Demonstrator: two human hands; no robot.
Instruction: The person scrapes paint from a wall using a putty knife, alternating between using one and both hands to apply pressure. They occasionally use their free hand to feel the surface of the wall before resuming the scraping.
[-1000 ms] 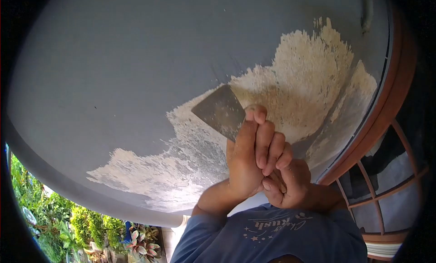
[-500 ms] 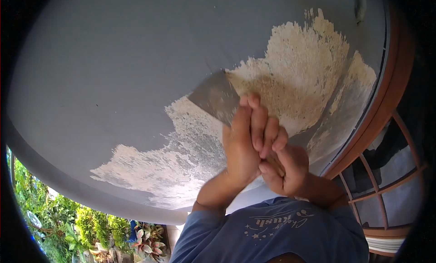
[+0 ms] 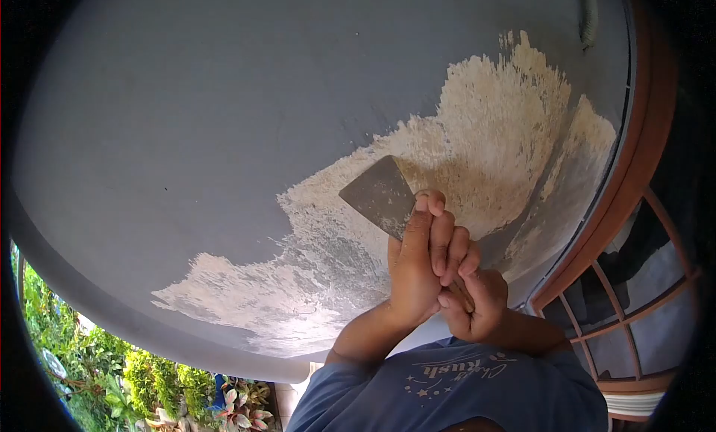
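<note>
Overhead, both hands (image 3: 440, 272) clamped on scraper (image 3: 380, 193), blade against ceiling (image 3: 186, 119); shirt (image 3: 462, 391) script unreadable.

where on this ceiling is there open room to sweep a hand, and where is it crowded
The smooth grey painted ceiling is open left of and above the rough cream scraped patch. It is crowded where both hands, left hand and right hand, grip the flat metal scraper, by the brown wooden window frame.

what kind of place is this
Probably outdoors under a house's porch or eave: a grey painted ceiling with a scraped pale patch, a brown wooden window frame at its edge, and green garden plants beyond it.
</note>
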